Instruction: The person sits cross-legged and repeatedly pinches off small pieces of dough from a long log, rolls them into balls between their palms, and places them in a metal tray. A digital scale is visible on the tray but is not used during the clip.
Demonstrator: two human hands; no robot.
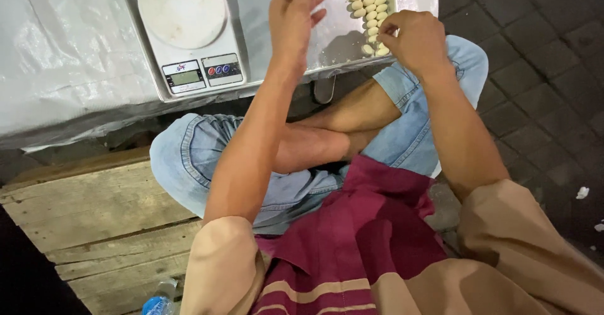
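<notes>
Head view looks down on your right hand (416,38), fingers curled and pinched at the near end of the rows of small pale dough pieces (370,8) on the metal tray (327,44), while your left hand (296,16) hovers open and empty beside them. They look soft, light and easily squashed, so pinch each gently by its sides. The plastic-covered table (69,57) also carries a digital scale (189,32); you sit cross-legged by a wooden pallet (94,221) on dark paving (541,101).
</notes>
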